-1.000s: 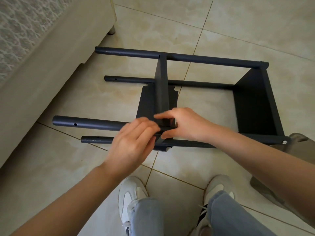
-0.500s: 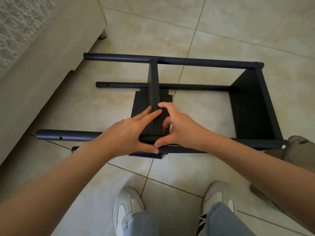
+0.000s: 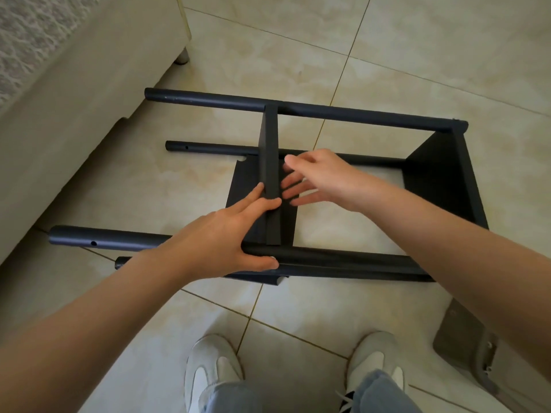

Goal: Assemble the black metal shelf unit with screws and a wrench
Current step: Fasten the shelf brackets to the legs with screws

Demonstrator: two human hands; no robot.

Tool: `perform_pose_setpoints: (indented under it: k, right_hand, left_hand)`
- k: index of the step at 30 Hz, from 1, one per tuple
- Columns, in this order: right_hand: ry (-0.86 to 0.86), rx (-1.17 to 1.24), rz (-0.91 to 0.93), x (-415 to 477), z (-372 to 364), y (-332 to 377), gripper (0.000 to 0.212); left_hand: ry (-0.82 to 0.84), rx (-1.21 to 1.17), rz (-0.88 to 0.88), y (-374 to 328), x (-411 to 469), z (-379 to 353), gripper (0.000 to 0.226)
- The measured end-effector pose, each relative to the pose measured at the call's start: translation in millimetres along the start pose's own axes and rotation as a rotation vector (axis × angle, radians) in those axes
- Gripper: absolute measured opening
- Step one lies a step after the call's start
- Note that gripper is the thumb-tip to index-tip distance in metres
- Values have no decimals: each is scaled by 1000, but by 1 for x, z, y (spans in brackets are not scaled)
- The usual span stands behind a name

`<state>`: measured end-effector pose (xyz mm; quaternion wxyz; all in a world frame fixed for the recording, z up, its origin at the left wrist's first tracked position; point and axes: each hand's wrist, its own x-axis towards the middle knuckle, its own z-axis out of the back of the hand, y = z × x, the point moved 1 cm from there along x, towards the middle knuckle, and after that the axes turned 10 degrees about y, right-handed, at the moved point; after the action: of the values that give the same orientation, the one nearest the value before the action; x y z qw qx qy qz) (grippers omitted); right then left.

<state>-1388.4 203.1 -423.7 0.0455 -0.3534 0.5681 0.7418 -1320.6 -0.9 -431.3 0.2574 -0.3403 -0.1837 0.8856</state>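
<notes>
Glossy beige floor tiles [image 3: 417, 55] fill the head view, with a cream upholstered sofa base [image 3: 74, 99] along the left edge. The black metal shelf unit [image 3: 357, 114] lies on its side on the tiles, its four round posts running left to right. A black end shelf panel [image 3: 441, 180] sits at the right, and a black middle shelf panel [image 3: 269, 150] stands on edge between the posts.

The left hand [image 3: 226, 234] lies flat, fingers straight against the middle panel's rim and thumb along the near round post [image 3: 343, 259]. The right hand [image 3: 322, 177] is spread wide, fingertips at the panel's right face; I cannot tell whether they touch it.

No screw or wrench shows. If that panel is unfastened, an uneven push could tilt it or slide it past its holes. Fingers beside the rim could be pinched against the post, and the frame may skid on slick tile.
</notes>
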Motion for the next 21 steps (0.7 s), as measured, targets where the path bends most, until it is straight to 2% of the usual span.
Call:
perform_pose_setpoints:
  k: [6, 14, 21]
  right_hand:
    - [38, 126, -28, 24, -18, 11, 21]
    - [-47, 43, -39, 18, -17, 11, 25]
    - [-105, -18, -64, 17, -20, 17, 21]
  left_hand:
    - [14, -30, -31, 0, 1, 5, 91]
    - [-46, -35, -88, 0, -5, 5, 100]
    - [-47, -34, -86, -1, -6, 5, 96]
